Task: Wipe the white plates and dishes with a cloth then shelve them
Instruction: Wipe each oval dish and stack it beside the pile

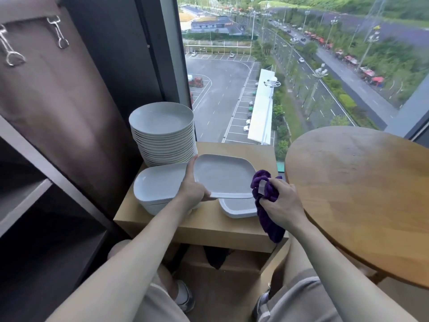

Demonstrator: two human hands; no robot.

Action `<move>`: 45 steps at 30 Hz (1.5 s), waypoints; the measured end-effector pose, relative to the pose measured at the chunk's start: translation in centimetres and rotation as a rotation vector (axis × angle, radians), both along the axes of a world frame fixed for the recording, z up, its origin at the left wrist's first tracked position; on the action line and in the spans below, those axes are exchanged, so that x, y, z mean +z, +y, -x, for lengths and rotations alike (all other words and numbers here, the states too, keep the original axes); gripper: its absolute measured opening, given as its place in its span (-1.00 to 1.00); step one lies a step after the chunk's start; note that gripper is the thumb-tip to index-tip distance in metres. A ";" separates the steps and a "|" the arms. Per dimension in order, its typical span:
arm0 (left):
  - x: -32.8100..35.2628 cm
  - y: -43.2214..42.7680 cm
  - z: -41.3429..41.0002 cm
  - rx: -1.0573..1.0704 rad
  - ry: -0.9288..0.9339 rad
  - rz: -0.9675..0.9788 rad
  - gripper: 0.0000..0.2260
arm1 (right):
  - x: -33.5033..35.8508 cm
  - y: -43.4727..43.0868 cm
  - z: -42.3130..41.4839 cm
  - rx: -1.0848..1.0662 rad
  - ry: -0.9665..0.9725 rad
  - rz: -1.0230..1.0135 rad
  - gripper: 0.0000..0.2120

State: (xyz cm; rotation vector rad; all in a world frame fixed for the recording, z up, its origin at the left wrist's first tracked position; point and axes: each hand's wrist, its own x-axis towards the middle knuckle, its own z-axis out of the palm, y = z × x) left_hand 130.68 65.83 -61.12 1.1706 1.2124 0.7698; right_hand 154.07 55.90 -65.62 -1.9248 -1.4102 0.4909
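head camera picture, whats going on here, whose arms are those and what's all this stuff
No machine here: a camera worn on a person's head looks down at their own arms. The left hand holds a white plate by its edge, above a low pile of similar plates. The right hand grips a purple cloth beside it. The small wooden stand below also carries a tall stack of round plates and a stack of squarish dishes. A round table stands to the right, dark shelves to the left.
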 end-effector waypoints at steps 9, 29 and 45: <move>2.8 3.0 9.0 0.135 -0.027 -0.111 -0.15 | -0.4 1.9 3.0 0.090 0.026 -0.056 -0.68; 0.3 4.3 15.1 0.060 0.477 -0.024 -0.57 | -2.6 1.4 5.2 0.164 0.100 -0.036 -0.78; -1.7 4.4 14.9 0.084 0.671 -0.059 -0.66 | -3.9 -0.1 4.8 0.148 0.129 -0.013 -0.73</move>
